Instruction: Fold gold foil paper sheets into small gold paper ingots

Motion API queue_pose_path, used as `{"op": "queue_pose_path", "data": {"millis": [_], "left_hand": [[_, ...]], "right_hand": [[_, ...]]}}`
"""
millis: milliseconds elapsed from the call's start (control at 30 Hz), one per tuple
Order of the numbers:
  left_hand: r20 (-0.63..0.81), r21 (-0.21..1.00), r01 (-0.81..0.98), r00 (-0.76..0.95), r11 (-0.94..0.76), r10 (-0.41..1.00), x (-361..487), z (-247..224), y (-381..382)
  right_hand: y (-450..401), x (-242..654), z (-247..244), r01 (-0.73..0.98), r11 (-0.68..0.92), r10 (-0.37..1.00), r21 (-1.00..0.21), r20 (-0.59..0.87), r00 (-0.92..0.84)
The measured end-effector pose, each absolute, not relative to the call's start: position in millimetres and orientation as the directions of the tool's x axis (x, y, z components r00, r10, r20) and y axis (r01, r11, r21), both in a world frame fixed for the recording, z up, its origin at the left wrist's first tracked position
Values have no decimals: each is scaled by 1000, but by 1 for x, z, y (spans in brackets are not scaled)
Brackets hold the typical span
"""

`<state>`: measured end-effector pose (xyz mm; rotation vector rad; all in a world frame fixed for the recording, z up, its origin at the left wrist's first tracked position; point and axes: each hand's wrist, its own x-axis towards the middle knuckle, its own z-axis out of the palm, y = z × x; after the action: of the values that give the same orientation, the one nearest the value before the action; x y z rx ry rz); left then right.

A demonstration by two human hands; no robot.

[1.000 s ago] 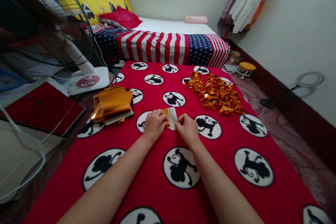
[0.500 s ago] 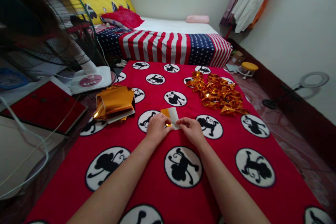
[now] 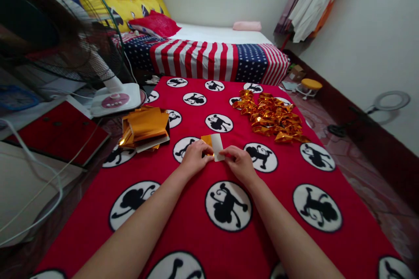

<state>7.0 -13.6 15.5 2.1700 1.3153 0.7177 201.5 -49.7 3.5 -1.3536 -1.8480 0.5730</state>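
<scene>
A small sheet of gold foil paper (image 3: 217, 144) lies on the red cloth, its right part folded over so the pale back shows. My left hand (image 3: 195, 156) grips its near left edge, thumb and fingers closed together. At the near right edge, my right hand (image 3: 240, 161) pinches the pale flap between thumb and fingertips. Off to the left sits a stack of gold foil sheets (image 3: 147, 123). To the right is a heap of folded gold foil pieces (image 3: 273, 117), shiny and pointed.
The table is covered by a red cloth (image 3: 190, 244) with monkey prints. A running fan (image 3: 118, 98) stands at the left, beside a red board (image 3: 59, 128) and white cables. Beyond lies a bed (image 3: 209, 59); a yellow stool (image 3: 310, 84) stands on the floor at right.
The view has shifted slightly. Both hands stay on the gold foil paper, and its pale folded strip stands out a little more sharply, with the fingers moved only slightly.
</scene>
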Motion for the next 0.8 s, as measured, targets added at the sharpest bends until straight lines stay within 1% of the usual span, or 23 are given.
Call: {"op": "queue_pose_path", "data": {"millis": [133,200,267,433,567,667,800], "left_hand": [[211,634,659,356,-405,910,9,13,-17],[228,632,658,348,-410,909,9,12,-18],[241,631,652,350,-420,905,9,11,-18],[276,601,665,348,-443,896,10,11,-21],[283,583,679,345,-446,895,11,11,-22],[263,612,654,363,-445,894,9,13,-19],[200,666,625,377,-408,904,7,18,-11]], "right_hand": [[-49,202,6,672,418,892,-611,416,-177],[-47,204,8,678,464,867,-569,448,-217],[-45,205,9,663,509,848,-549,451,-277],[-38,210,13,624,552,833,-552,391,-391],[-36,211,14,573,585,811,-574,389,-438],[-38,211,16,556,599,800,-577,399,-448],[-47,206,17,603,571,821,-557,399,-408]]}}
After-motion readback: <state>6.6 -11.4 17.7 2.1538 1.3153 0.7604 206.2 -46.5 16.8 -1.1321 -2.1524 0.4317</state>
